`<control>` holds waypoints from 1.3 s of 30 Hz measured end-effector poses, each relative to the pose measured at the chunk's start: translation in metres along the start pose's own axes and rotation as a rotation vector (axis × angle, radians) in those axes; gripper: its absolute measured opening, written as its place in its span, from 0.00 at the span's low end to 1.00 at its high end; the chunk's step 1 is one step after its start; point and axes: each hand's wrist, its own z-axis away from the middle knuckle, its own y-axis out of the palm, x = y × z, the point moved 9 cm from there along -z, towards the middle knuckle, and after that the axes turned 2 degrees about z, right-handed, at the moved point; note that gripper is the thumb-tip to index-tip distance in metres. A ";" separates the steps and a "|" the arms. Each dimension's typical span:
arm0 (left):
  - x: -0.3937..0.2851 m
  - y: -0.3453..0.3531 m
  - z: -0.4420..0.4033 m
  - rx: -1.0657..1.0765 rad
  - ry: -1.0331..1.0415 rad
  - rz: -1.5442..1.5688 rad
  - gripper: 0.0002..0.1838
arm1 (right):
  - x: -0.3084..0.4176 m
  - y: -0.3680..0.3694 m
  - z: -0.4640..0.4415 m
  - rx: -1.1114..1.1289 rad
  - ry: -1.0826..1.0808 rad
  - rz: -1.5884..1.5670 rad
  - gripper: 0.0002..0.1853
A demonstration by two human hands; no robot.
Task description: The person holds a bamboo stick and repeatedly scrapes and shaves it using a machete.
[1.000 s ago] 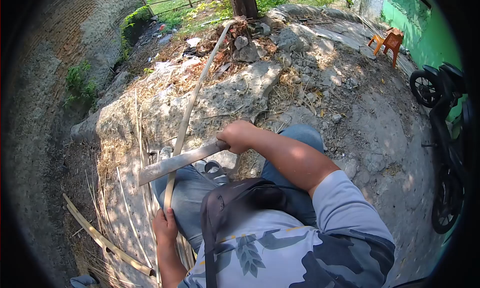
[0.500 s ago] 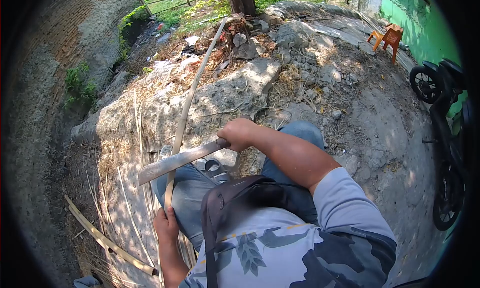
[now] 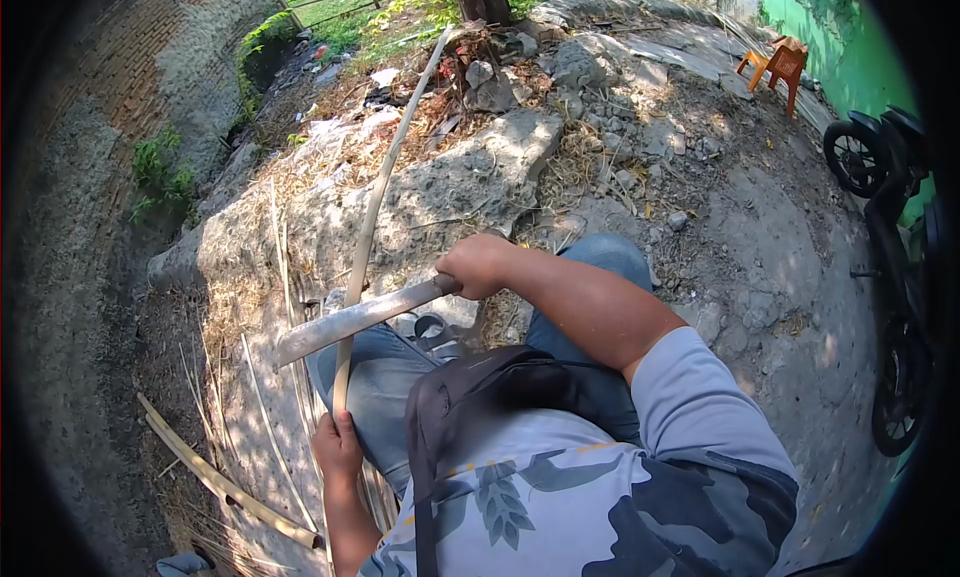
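Observation:
A long, pale bamboo strip (image 3: 382,177) slants away from my lap toward the tree. My left hand (image 3: 338,445) is closed around its near end, beside my left thigh. In my right hand (image 3: 474,264), the fingers wrap the handle of a machete (image 3: 345,322). Its broad, worn blade points left and lies across the strip, a short way beyond my left hand. Whether the edge bites into the bamboo cannot be made out.
Thin strips (image 3: 268,417) and a split bamboo piece (image 3: 228,490) lie on the ground at left. Rubble and a concrete slab (image 3: 500,162) are ahead. An orange plastic chair (image 3: 784,69) and a motorcycle (image 3: 885,237) stand at right, a brick wall (image 3: 150,67) at left.
The view has shifted slightly. Both hands keep their holds, and the machete stays across the bamboo strip in nearly the same place.

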 end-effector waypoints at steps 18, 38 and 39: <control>0.003 -0.001 -0.001 -0.011 0.006 -0.022 0.32 | -0.022 -0.017 0.005 -0.086 0.154 -0.170 0.12; 0.006 0.001 0.000 0.009 -0.022 0.000 0.31 | -0.032 -0.024 0.008 -0.057 0.232 -0.207 0.16; 0.007 0.001 0.000 0.012 -0.020 -0.001 0.31 | -0.018 -0.021 0.006 -0.049 0.147 -0.156 0.15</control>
